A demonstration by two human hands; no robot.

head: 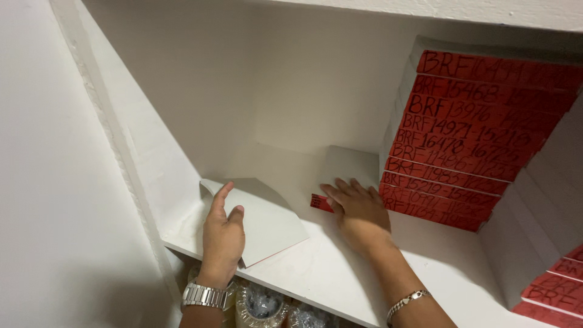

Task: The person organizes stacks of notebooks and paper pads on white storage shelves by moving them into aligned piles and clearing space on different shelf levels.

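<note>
My left hand [223,234] grips the near edge of a thin white pad with a curled corner [267,218] that lies on the white shelf [316,273]. My right hand [358,209] rests flat on another flat white pad with a red spine [340,170], its fingers spread over it. That pad lies against a tall stack of white pads with red, hand-marked spines [461,146] at the right. A metal watch sits on my left wrist and a thin bracelet on my right.
The shelf is a white alcove with a back wall [303,79] and a left side wall [61,182]. More red-spined pads [552,285] stand at the far right. Clear bags with dark contents [261,307] sit under the shelf.
</note>
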